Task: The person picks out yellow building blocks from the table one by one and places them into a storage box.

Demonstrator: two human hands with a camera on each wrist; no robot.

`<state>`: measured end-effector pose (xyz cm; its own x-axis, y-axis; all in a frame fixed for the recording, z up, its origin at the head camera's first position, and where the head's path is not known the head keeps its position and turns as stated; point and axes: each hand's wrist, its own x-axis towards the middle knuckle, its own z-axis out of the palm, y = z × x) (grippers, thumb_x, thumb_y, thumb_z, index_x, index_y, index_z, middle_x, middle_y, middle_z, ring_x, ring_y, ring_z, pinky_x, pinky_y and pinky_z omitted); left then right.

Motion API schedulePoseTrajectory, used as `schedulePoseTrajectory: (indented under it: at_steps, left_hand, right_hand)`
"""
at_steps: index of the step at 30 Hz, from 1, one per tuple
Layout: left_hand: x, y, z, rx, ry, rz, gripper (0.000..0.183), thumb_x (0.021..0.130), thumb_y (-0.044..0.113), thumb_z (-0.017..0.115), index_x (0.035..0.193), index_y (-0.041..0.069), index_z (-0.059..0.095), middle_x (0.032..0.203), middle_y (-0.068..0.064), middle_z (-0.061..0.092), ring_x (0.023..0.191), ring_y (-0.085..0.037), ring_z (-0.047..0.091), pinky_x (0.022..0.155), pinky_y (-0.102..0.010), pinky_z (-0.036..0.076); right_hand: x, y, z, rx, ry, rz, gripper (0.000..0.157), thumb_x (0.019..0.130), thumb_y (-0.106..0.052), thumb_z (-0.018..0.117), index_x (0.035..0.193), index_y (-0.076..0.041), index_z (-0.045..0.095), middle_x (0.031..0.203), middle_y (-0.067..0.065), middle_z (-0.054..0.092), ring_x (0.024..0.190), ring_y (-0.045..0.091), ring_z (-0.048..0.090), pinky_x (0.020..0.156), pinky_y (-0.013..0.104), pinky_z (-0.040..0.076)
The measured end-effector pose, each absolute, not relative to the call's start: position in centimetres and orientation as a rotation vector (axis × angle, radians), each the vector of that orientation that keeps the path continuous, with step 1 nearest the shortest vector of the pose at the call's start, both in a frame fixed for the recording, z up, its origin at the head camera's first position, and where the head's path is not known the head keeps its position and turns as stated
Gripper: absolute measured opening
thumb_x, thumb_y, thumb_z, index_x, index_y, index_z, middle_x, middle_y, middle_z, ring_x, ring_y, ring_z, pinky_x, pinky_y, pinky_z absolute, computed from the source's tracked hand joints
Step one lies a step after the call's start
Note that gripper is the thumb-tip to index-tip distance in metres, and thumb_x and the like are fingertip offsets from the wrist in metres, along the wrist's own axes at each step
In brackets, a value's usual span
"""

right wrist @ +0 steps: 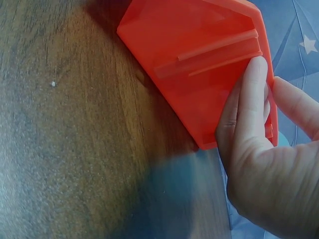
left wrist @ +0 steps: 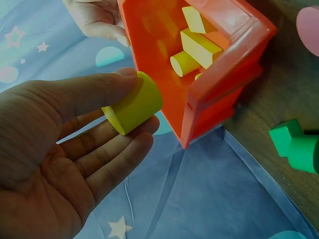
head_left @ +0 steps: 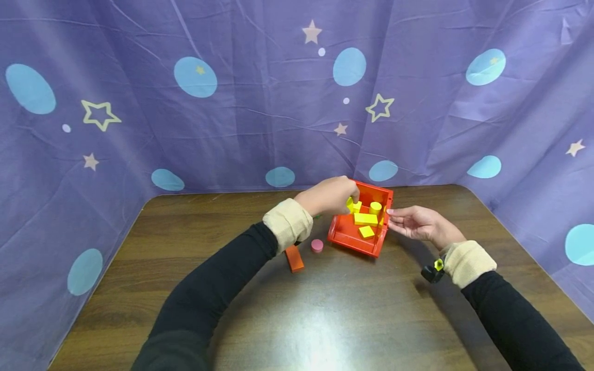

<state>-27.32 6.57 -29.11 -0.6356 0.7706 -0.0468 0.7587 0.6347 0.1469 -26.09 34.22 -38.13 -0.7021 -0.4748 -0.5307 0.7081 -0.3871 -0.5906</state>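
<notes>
In my left hand (head_left: 327, 197) a yellow cylinder (left wrist: 137, 104) is pinched between thumb and fingers, just outside the opening of a red plastic bin (head_left: 352, 243) in the left wrist view. Several yellow blocks lie inside the bin, among them a second cylinder (head_left: 375, 207), a long block (head_left: 365, 219) and a small flat block (head_left: 366, 232). My right hand (head_left: 422, 224) grips the edge of the bin's right side wall. The right wrist view shows the fingers (right wrist: 251, 99) against the outer face of that wall, with the thumb at its edge.
Left of the bin, a pink round block (head_left: 317, 246) and an orange rectangular block (head_left: 294, 258) lie on the wooden table (head_left: 297, 314). Green blocks (left wrist: 301, 152) stand nearby, mostly hidden by the left hand in the head view. A patterned purple cloth (head_left: 260, 129) hangs behind.
</notes>
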Motion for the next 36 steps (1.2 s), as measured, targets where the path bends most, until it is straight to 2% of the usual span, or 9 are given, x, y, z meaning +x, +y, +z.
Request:
schedulePoseTrajectory:
  at_steps: [8, 16, 21, 27, 31, 34, 36]
  left_hand:
    - [-27.9, 7.8, -28.6, 1.295, 2.725, 0.16, 0.024, 0.087, 0.01, 0.077, 0.111, 0.007, 0.075, 0.111, -0.003, 0.073, 0.102, -0.018, 0.065, 0.092, -0.031, 0.053]
    - [-28.7, 8.9, -28.4, 1.262, 2.731, 0.137, 0.027, 0.084, 0.003, 0.075, 0.111, 0.007, 0.076, 0.111, -0.003, 0.073, 0.105, -0.018, 0.065, 0.09, -0.028, 0.053]
    - [-29.2, 9.6, -28.8, 1.241, 2.715, 0.109, 0.027, 0.082, 0.0, 0.075, 0.109, 0.007, 0.075, 0.109, -0.003, 0.073, 0.103, -0.018, 0.065, 0.085, -0.026, 0.053]
    - [-29.4, 10.6, -28.9, 1.207, 2.7, 0.06, 0.025, 0.083, -0.001, 0.074, 0.106, 0.008, 0.073, 0.103, -0.001, 0.069, 0.093, -0.014, 0.062, 0.076, -0.024, 0.053]
    - [-29.6, 11.2, -28.9, 1.189, 2.69, 0.007, 0.012, 0.084, -0.001, 0.071, 0.088, 0.01, 0.07, 0.084, 0.001, 0.06, 0.078, -0.012, 0.053, 0.065, -0.022, 0.046]
    - [-29.7, 11.5, -29.1, 1.169, 2.676, -0.009, 0.02, 0.086, -0.001, 0.07, 0.074, 0.013, 0.061, 0.074, 0.001, 0.053, 0.07, -0.013, 0.047, 0.06, -0.022, 0.042]
    - [-29.7, 11.6, -29.2, 1.155, 2.674, -0.006, 0.024, 0.086, 0.0, 0.071, 0.072, 0.014, 0.059, 0.073, 0.001, 0.052, 0.069, -0.013, 0.047, 0.06, -0.022, 0.042]
  right_hand:
    - [-26.1, 34.2, -38.0, 0.36, 1.076, -2.102, 0.035, 0.108, -0.009, 0.041, 0.097, 0.001, 0.073, 0.098, 0.011, 0.075, 0.091, 0.019, 0.072, 0.09, 0.027, 0.059]
    - [-26.3, 34.2, -38.0, 0.354, 1.069, -2.106, 0.038, 0.109, -0.009, 0.039, 0.097, 0.001, 0.073, 0.098, 0.011, 0.075, 0.091, 0.019, 0.072, 0.092, 0.026, 0.058]
    - [-26.2, 34.3, -38.2, 0.343, 1.06, -2.109, 0.036, 0.108, -0.008, 0.04, 0.097, 0.0, 0.073, 0.099, 0.011, 0.074, 0.092, 0.019, 0.071, 0.093, 0.026, 0.057]
    - [-26.2, 34.4, -38.2, 0.314, 1.038, -2.094, 0.037, 0.109, -0.008, 0.039, 0.098, 0.001, 0.073, 0.1, 0.012, 0.075, 0.094, 0.02, 0.072, 0.095, 0.025, 0.056]
    - [-26.2, 34.4, -38.2, 0.328, 1.058, -2.106, 0.037, 0.108, -0.008, 0.039, 0.097, 0.001, 0.073, 0.099, 0.012, 0.075, 0.092, 0.02, 0.072, 0.093, 0.025, 0.057]
    - [-26.2, 34.4, -38.1, 0.333, 1.054, -2.109, 0.039, 0.109, -0.009, 0.037, 0.097, 0.002, 0.073, 0.099, 0.012, 0.075, 0.092, 0.02, 0.072, 0.092, 0.026, 0.058]
    - [-26.2, 34.5, -38.2, 0.326, 1.043, -2.104, 0.041, 0.109, -0.009, 0.036, 0.097, 0.002, 0.073, 0.098, 0.013, 0.075, 0.092, 0.02, 0.072, 0.092, 0.026, 0.058]
